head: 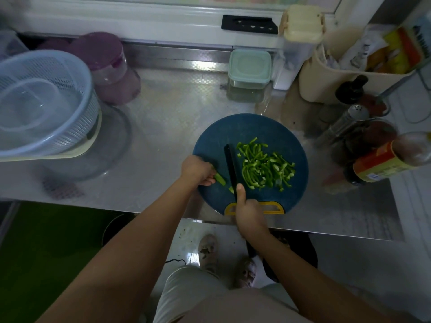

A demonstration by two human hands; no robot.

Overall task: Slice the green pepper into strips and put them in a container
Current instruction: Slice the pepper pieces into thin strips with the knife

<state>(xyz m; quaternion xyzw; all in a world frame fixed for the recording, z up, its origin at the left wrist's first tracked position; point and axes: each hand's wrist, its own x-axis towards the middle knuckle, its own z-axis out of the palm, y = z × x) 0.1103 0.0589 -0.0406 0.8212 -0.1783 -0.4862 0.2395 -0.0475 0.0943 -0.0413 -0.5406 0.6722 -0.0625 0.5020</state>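
A round blue cutting board point(254, 127) with a yellow handle lies near the counter's front edge. A pile of green pepper strips point(264, 165) covers its right half. My left hand point(198, 170) pins a small remaining piece of green pepper point(220, 178) on the board's left side. My right hand point(248, 210) grips a black knife point(231, 164), thumb along its spine, blade standing between the piece and the pile. A fresh strip point(231, 189) lies at the blade's left.
A pale blue colander point(46, 101) holding a clear bowl sits at the left on the steel counter point(163, 127). Purple lidded jars point(109, 66) stand behind it. A mint-lidded container point(250, 71) is at the back. Bottles and a shaker point(356, 122) crowd the right.
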